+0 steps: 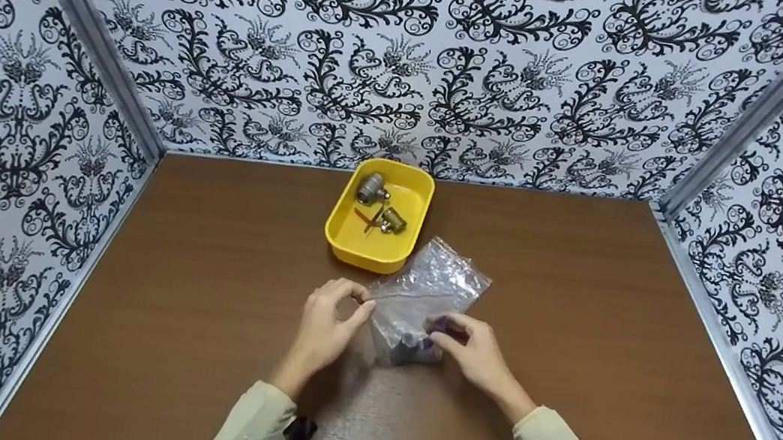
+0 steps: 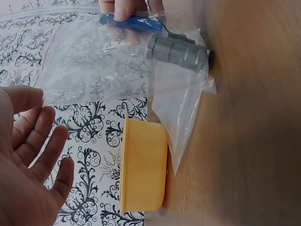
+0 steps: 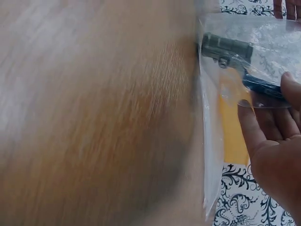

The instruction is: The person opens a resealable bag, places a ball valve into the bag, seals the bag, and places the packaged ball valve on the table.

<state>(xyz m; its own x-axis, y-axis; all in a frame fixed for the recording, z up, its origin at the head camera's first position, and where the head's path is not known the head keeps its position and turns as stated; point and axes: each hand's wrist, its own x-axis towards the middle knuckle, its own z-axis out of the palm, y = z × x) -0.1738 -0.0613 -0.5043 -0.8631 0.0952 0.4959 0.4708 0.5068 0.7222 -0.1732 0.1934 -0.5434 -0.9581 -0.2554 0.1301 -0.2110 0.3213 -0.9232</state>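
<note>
A clear zip bag [image 1: 398, 315] stands between my hands, with a grey metal ball valve [image 2: 175, 52] inside near its bottom. The valve has a blue lever handle [image 2: 136, 22]. My left hand [image 1: 331, 326] pinches the bag's edge near the red seal line between thumb and index finger, its other fingers loosely spread. On the other side, my right hand [image 1: 476, 354] grips the blue handle through the plastic, thumb in front and fingers behind. The valve hangs low, close over the wooden table [image 1: 212, 317].
Beyond the bag stands a yellow bin [image 1: 387, 250] holding a metal fitting [image 1: 371, 188] and a brass valve [image 1: 393, 220] with a red lever. More clear plastic [image 1: 449, 269] lies beside the bin. Patterned walls [image 1: 412, 64] enclose the table at the back and sides.
</note>
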